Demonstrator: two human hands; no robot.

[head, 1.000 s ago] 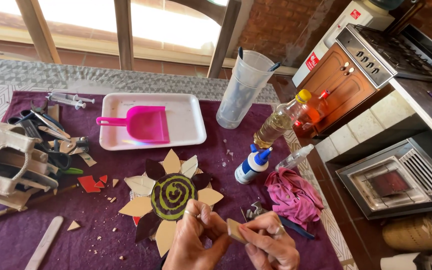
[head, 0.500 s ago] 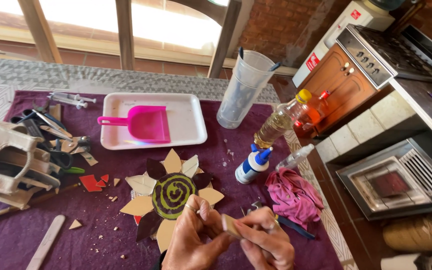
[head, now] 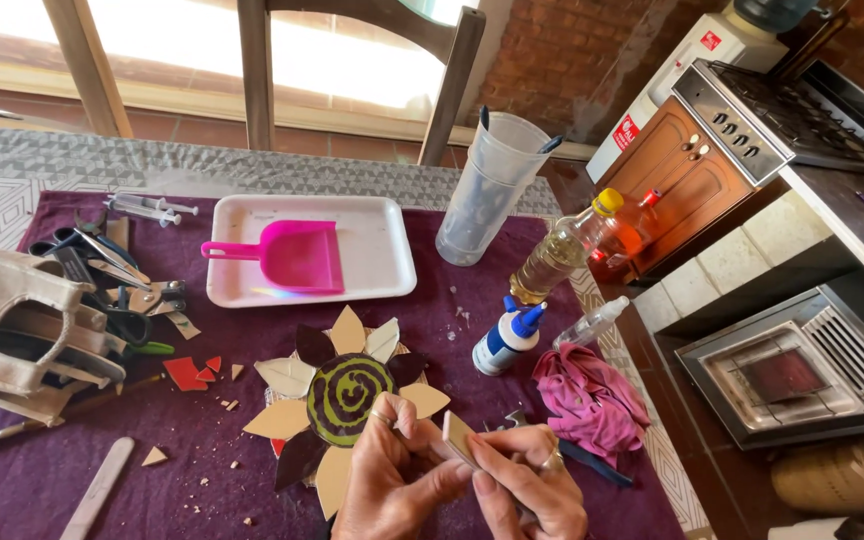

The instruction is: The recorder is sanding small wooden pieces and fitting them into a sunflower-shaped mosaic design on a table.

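Purple cloth (head: 432, 300) with a flower mosaic (head: 342, 400): green-and-purple spiral centre, tan, cream and dark purple petals. Pink dustpan (head: 292, 255) on white tray (head: 382, 250). Blue-capped white glue bottle (head: 505, 338); pink rag (head: 587, 395); red shards (head: 190, 372); tan tile piece (head: 457, 437).

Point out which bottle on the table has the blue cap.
The small white glue bottle, beside the pink rag. The tall bottle of pale liquid behind it has a yellow cap, and the clear bottle lies on its side.

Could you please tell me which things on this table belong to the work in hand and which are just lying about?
In hand:
left hand
right hand
beige tile piece
flower mosaic

Lying about:
pink dustpan
white tray
glue bottle
pink rag
oil bottle
syringes
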